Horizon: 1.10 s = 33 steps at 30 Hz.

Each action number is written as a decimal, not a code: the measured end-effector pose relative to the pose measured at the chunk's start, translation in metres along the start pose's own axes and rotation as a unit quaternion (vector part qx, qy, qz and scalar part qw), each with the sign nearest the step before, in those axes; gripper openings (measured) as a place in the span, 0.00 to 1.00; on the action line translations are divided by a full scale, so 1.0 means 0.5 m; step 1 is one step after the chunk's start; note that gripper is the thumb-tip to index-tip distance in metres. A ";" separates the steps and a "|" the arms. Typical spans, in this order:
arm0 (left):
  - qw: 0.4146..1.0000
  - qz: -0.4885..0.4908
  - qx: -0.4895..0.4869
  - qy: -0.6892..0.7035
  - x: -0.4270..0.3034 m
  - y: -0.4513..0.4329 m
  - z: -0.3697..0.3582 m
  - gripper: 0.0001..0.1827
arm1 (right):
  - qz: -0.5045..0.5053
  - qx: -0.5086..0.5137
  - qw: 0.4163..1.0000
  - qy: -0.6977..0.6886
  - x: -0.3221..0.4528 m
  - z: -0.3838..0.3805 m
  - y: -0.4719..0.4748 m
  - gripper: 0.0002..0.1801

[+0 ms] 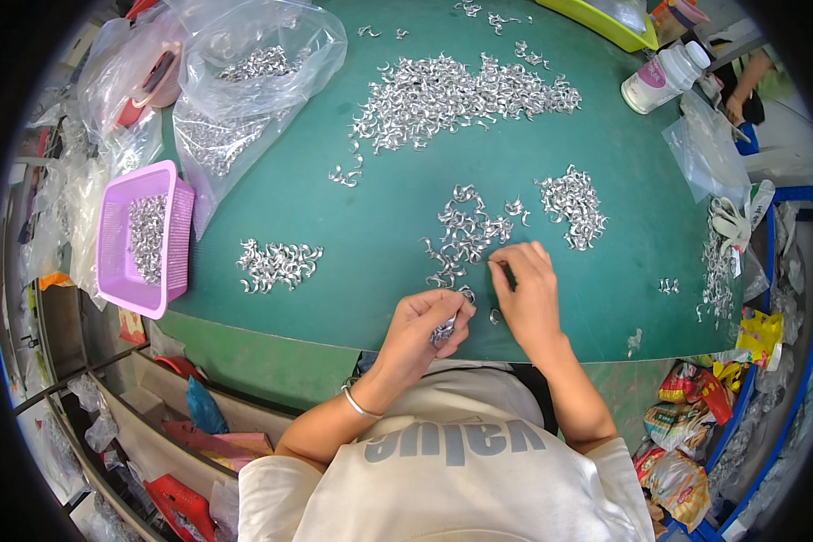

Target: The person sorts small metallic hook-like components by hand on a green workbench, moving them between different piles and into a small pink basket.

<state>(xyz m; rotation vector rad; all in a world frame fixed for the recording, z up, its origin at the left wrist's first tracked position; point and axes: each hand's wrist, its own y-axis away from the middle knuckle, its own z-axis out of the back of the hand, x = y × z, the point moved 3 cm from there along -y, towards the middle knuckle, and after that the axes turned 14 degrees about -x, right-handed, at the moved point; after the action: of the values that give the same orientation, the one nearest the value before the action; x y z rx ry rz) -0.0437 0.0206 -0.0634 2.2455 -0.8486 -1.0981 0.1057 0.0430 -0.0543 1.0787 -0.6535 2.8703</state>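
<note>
My left hand [428, 324] is closed around several small curved metal pieces [443, 330] at the table's near edge, one more showing at its fingertips. Just to the right, my right hand [527, 290] hovers with bent fingers, thumb and index tips close together; whether they pinch a piece is too small to tell. Beyond both hands lies a loose pile of the same silvery curved pieces [471, 230], and one single piece [494, 316] rests between them. Other piles sit to the right [572, 205], to the left [279, 265] and, largest, farther back [440, 98].
A purple plastic basket [170, 237] with metal pieces stands at the left edge, beside a clear plastic bag [257, 101] of pieces. At the right are a white bottle [664, 78], a glove [730, 223] and more pieces [717, 284]. Another person's arm [752, 80] shows at the upper right.
</note>
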 end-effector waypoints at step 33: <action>0.998 0.014 0.033 -0.043 -0.021 0.028 -0.033 0.08 | -0.196 0.007 0.924 -0.328 0.075 0.091 0.029 0.09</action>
<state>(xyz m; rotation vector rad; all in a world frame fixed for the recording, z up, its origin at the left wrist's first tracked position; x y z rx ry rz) -0.0397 0.0213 -0.0397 2.2457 -0.9609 -1.1783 0.1034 0.0073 -0.0052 1.9349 -0.3522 2.1551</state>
